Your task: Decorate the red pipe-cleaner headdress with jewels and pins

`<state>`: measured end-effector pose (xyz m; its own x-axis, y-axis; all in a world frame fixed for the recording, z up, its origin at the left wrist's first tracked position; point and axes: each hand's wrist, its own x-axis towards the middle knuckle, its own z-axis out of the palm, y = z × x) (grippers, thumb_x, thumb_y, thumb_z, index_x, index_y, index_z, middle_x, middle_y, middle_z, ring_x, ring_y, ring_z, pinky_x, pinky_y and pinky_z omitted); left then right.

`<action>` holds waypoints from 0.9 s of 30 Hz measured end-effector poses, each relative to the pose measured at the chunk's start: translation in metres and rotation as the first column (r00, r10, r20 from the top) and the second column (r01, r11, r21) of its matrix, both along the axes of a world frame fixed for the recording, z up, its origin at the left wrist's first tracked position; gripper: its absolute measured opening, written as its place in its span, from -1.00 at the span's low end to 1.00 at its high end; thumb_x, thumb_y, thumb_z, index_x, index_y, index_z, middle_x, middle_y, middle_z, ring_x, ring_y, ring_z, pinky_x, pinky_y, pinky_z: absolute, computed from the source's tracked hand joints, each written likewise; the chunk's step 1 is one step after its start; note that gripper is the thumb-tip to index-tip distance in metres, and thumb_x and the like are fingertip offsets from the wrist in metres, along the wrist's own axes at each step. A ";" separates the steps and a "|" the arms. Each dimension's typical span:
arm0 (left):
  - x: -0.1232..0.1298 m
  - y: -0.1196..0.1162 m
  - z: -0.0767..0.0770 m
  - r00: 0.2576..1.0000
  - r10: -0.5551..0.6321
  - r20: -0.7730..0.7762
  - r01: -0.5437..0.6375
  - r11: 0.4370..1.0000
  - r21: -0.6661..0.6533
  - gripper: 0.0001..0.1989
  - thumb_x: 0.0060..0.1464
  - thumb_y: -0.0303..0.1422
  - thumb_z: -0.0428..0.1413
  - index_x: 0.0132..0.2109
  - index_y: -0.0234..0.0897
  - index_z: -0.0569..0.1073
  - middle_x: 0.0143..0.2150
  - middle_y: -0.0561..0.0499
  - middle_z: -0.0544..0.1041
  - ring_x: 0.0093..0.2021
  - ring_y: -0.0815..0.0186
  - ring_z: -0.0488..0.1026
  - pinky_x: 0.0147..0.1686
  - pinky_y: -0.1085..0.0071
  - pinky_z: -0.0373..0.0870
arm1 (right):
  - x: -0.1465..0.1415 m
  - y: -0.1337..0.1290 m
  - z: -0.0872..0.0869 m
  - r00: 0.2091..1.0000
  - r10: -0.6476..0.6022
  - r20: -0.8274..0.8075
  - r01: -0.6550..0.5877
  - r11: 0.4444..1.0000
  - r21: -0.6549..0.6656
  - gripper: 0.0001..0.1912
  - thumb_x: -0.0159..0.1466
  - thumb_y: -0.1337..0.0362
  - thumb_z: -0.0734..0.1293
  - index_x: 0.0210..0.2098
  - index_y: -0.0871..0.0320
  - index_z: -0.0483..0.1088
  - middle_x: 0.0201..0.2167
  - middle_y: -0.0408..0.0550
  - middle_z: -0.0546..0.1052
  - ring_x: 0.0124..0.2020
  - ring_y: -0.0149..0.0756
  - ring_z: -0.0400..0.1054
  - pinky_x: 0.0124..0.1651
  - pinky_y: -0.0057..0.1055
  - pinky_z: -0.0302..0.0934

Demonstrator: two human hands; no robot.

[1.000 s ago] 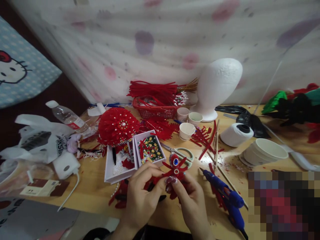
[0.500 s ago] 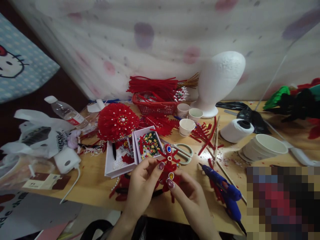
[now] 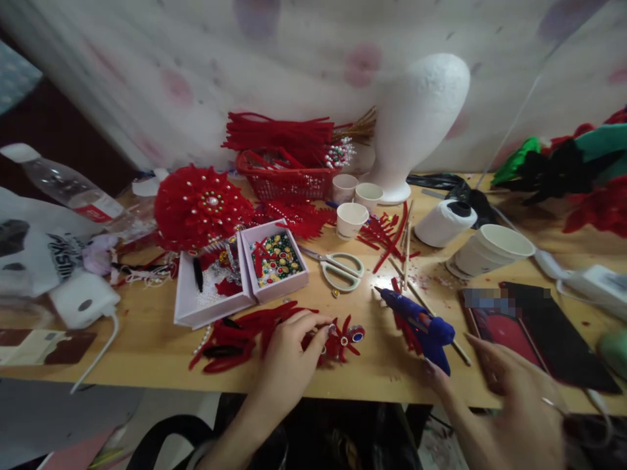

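Observation:
Between the thumb and fingers of my left hand (image 3: pixel 298 349) is a red flower ornament (image 3: pixel 343 343), tilted to the right, with a blue gem at its tip. Its lower part is hidden behind my fingers. My right hand (image 3: pixel 514 391) is at the blue glue gun (image 3: pixel 424 323), thumb and forefinger spread apart on either side of its handle. The thumb tip overlaps the handle's lower end; whether it touches I cannot tell. The glue gun rests on the table, nozzle pointing away to the left. Red petal-like pieces (image 3: pixel 235 346) lie beside my left hand.
White boxes of beads and gems (image 3: pixel 279 294) stand left of the scissors (image 3: pixel 343 269). Behind are paper cups (image 3: pixel 351 222), a red basket (image 3: pixel 289 185) and a foam head (image 3: pixel 421 117). A phone (image 3: pixel 504 333) lies right, near a thread cone (image 3: pixel 441 225).
My right hand has left the flower ornament and moved right to the glue gun. My left hand keeps the ornament, now lower and tipped rightward. The view has shifted right and down.

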<state>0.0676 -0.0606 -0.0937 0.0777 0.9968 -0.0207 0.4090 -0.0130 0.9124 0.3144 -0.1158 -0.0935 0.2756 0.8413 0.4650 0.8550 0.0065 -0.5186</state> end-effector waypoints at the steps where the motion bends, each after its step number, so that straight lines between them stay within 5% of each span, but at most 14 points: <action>1: 0.005 0.001 -0.003 0.999 -0.038 -0.036 0.039 0.999 0.014 -0.80 0.15 -0.39 0.09 -0.19 -0.09 0.62 -0.16 -0.02 0.65 -0.11 0.16 0.56 -0.06 0.25 0.46 | -0.002 0.008 -0.004 0.994 0.007 0.111 -0.007 1.000 0.001 -0.38 0.24 -0.24 0.25 -0.13 0.23 0.45 -0.17 0.23 0.46 -0.10 0.13 0.31 -0.05 0.03 0.13; 4: 0.015 0.004 -0.007 0.979 -0.149 -0.140 0.160 0.985 0.066 -0.74 0.19 -0.45 0.06 -0.11 -0.11 0.62 -0.16 -0.04 0.63 -0.12 0.15 0.55 -0.05 0.20 0.45 | -0.009 0.027 -0.009 0.956 0.103 0.273 -0.098 0.995 -0.030 -0.51 0.37 -0.09 0.15 -0.22 0.21 0.44 -0.20 0.21 0.48 -0.17 0.03 0.29 -0.10 -0.05 0.17; 7: 0.013 0.000 -0.008 0.957 -0.140 -0.252 0.200 0.952 0.231 -0.71 0.23 -0.47 0.03 0.00 -0.16 0.57 -0.11 -0.08 0.60 -0.08 0.15 0.52 -0.04 0.19 0.45 | -0.009 0.027 -0.003 0.961 0.133 0.243 -0.124 0.991 -0.052 -0.64 0.41 0.07 0.15 -0.18 0.22 0.42 -0.23 0.16 0.48 -0.23 -0.06 0.30 -0.18 -0.18 0.20; 10: 0.001 -0.016 -0.015 0.937 -0.016 -0.349 0.187 0.865 0.465 -0.69 0.24 -0.48 0.03 0.08 -0.20 0.51 -0.06 -0.09 0.59 -0.02 0.17 0.47 0.03 0.22 0.39 | -0.001 0.012 0.013 0.983 0.086 0.164 -0.081 0.996 -0.041 -0.66 0.39 0.07 0.19 -0.13 0.20 0.42 -0.32 0.07 0.51 -0.33 -0.14 0.38 -0.31 -0.29 0.21; 13: -0.007 -0.032 -0.027 0.894 0.027 -0.447 0.273 0.758 0.593 -0.68 0.24 -0.42 0.07 0.13 -0.23 0.46 -0.02 -0.08 0.61 0.01 0.17 0.45 0.13 0.22 0.28 | 0.003 0.003 0.034 0.983 0.167 0.083 -0.162 0.985 -0.064 -0.70 0.40 0.06 0.19 -0.14 0.11 0.45 -0.41 -0.02 0.54 -0.40 -0.19 0.43 -0.36 -0.34 0.23; 19: -0.002 -0.038 -0.040 0.826 0.107 -0.553 0.319 0.721 0.616 -0.63 0.30 -0.19 0.03 0.11 -0.31 0.49 0.05 -0.03 0.60 0.06 0.15 0.43 0.29 0.17 0.03 | -0.015 0.032 0.062 0.783 0.515 0.349 -0.489 0.856 -0.166 -0.89 0.38 0.24 0.23 -0.23 0.12 0.35 -0.53 -0.13 0.47 -0.61 -0.34 0.37 -0.56 -0.44 0.17; 23: 0.000 -0.037 -0.041 0.803 0.100 -0.587 0.340 0.732 0.590 -0.62 0.31 -0.17 0.01 0.11 -0.27 0.49 0.07 0.01 0.59 0.07 0.18 0.42 0.30 0.19 -0.02 | -0.025 0.040 0.061 0.711 0.508 0.486 -0.469 0.858 -0.209 -0.73 0.41 0.14 0.17 -0.36 0.16 0.30 -0.70 -0.20 0.33 -0.72 -0.35 0.27 -0.66 -0.42 0.08; 27: -0.001 -0.037 -0.041 0.785 0.114 -0.608 0.353 0.725 0.592 -0.62 0.33 -0.18 -0.03 0.09 -0.27 0.51 0.05 0.01 0.60 0.06 0.17 0.42 0.27 0.16 0.01 | -0.031 0.037 0.056 0.678 0.513 0.526 -0.465 0.854 -0.233 -0.70 0.43 0.15 0.15 -0.34 0.19 0.33 -0.64 -0.16 0.38 -0.70 -0.36 0.29 -0.63 -0.44 0.08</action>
<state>0.0670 -0.0976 -0.1350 0.4026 0.7451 0.5317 0.7806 -0.5829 0.2258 0.2829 -0.0785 -0.0377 -0.4691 0.8194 0.3294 0.8718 0.4892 0.0245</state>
